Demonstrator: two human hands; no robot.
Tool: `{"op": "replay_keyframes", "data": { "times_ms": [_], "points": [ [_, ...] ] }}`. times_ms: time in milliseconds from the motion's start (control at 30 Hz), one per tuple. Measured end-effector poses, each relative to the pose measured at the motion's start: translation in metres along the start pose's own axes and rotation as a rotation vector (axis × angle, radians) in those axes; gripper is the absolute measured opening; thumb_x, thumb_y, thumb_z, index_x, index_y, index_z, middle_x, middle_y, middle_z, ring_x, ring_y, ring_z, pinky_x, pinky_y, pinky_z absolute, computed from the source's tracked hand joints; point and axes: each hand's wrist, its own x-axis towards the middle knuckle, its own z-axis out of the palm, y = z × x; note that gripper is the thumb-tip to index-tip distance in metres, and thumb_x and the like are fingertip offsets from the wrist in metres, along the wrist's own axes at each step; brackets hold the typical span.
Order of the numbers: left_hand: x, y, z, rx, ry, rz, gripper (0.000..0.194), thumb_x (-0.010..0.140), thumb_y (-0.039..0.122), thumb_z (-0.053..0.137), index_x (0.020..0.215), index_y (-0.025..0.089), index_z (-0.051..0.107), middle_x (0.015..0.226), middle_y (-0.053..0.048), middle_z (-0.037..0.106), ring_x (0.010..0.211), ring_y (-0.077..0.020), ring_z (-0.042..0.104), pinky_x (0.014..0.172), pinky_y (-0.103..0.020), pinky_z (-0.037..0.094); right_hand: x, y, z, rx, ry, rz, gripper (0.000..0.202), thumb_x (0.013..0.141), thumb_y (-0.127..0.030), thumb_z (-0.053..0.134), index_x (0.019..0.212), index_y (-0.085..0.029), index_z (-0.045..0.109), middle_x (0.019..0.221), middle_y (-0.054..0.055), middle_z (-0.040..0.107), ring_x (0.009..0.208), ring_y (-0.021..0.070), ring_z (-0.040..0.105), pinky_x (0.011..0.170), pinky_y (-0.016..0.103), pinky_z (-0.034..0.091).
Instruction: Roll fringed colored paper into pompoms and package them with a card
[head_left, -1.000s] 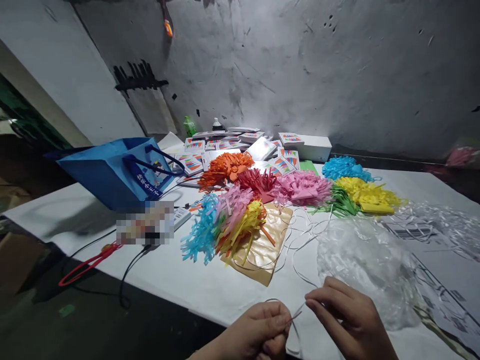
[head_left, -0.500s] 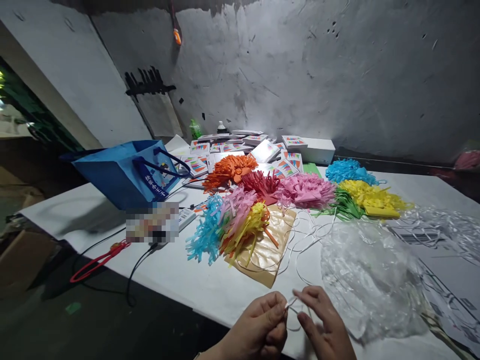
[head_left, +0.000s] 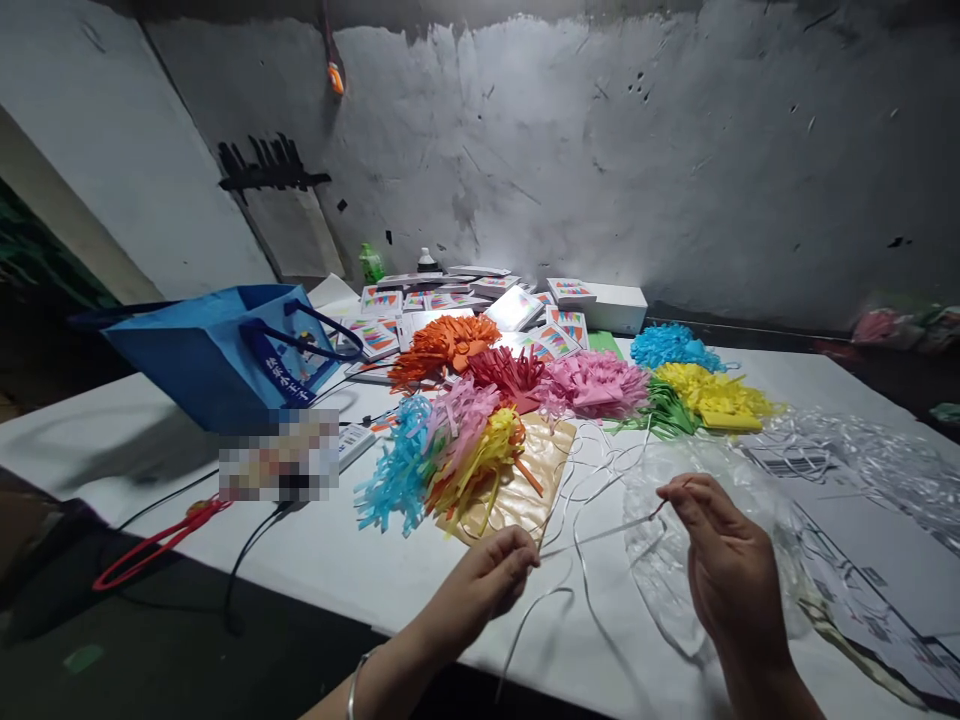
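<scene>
A thin white string [head_left: 604, 534] runs nearly straight between my two hands over the table's front part. My left hand [head_left: 491, 580] is closed in a pinch on one part of it. My right hand [head_left: 724, 560], higher and to the right, pinches the other part, where a short dark reddish piece shows at the fingertips. More white cord [head_left: 589, 580] lies in loose loops on the table below and behind. Close beyond my left hand is a gold padded envelope [head_left: 536, 490] with a bundle of blue, pink and yellow paper tassels [head_left: 469, 430] on it.
Behind lie orange [head_left: 446, 345], red [head_left: 510, 375], pink [head_left: 596, 382], blue [head_left: 671, 347] and yellow [head_left: 712, 390] tassel bunches. Flat printed packs [head_left: 379, 300] pile by the wall. A blue bag [head_left: 195, 345] stands left. Clear plastic [head_left: 652, 590] lies under my right hand.
My hands were close together at the string; now they are apart, the right one up and to the right, the left one slightly up and left. The view has shifted right.
</scene>
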Motion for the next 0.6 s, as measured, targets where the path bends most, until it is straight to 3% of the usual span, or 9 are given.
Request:
{"op": "replay_keyframes", "data": {
  "times_ms": [67,200,267,367,500,600],
  "points": [
    [-0.001,0.003,-0.016,0.197,0.057,0.017,0.044,0.086,0.062,0.060,0.082,0.019,0.051,0.052,0.011,0.032,0.044,-0.0069,0.023,0.044,-0.020,0.017,0.009,-0.002,-0.005,-0.011,0.015,-0.012,0.013,0.086,-0.036,0.071,0.085,-0.023,0.074,0.094,0.001,0.059,0.093,0.0165,0.056,0.081,0.029,0.044],
    [-0.004,0.017,-0.047,0.734,0.254,0.178,0.034,0.094,0.048,0.049,0.080,0.018,0.058,0.057,0.004,0.051,0.054,-0.0128,0.044,0.055,-0.023,0.033,0.024,-0.012,-0.009,-0.042,0.025,-0.073,0.013,0.083,-0.036,0.074,0.085,-0.022,0.074,0.094,0.003,0.060,0.094,0.0181,0.057,0.079,0.030,0.044],
    [-0.006,0.026,-0.060,0.850,0.324,0.208,0.032,0.095,0.043,0.046,0.080,0.019,0.059,0.059,0.002,0.056,0.056,-0.0145,0.049,0.058,-0.025,0.036,0.032,-0.019,-0.010,-0.047,0.050,-0.120,0.011,0.083,-0.034,0.075,0.085,-0.023,0.074,0.093,0.002,0.060,0.093,0.0169,0.057,0.078,0.029,0.044],
    [-0.007,0.038,-0.071,0.891,0.291,0.191,0.031,0.095,0.039,0.045,0.080,0.019,0.063,0.071,-0.002,0.066,0.065,-0.0173,0.058,0.063,-0.026,0.043,0.045,-0.030,-0.010,-0.063,0.062,-0.181,0.012,0.083,-0.034,0.075,0.083,-0.023,0.073,0.091,0.002,0.061,0.089,0.0163,0.058,0.076,0.029,0.046],
    [-0.004,0.055,-0.060,0.873,0.294,0.310,0.028,0.091,0.038,0.056,0.107,0.019,0.069,0.112,-0.010,0.069,0.092,-0.0233,0.062,0.083,-0.032,0.048,0.055,-0.051,-0.002,-0.121,-0.024,-0.261,0.013,0.085,-0.036,0.073,0.082,-0.023,0.073,0.089,0.002,0.061,0.090,0.0177,0.059,0.074,0.030,0.047],
    [0.004,0.065,-0.020,0.699,0.198,0.353,0.064,0.084,0.037,0.069,0.141,0.019,0.047,0.130,-0.015,0.059,0.076,-0.0164,0.057,0.074,-0.030,0.050,0.054,-0.068,0.013,-0.196,-0.212,-0.292,0.013,0.089,-0.034,0.069,0.083,-0.023,0.072,0.087,0.002,0.061,0.086,0.0170,0.059,0.075,0.030,0.046]
  ]
}}
